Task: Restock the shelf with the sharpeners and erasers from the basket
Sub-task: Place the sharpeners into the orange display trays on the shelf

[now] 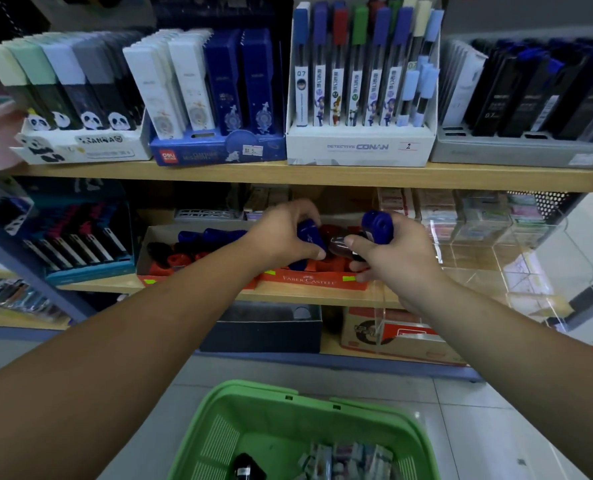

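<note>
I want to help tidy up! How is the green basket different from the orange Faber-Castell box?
The green basket stands on the floor; the orange Faber-Castell box sits on the shelf. The basket is slotted plastic, holding few things; the box is crowded with blue, red and dark sharpeners. Both are open on top.

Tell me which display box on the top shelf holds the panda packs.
The leftmost box, white with pandas on its front; the blue box, the Conan box and the grey box beside it show none.
</note>
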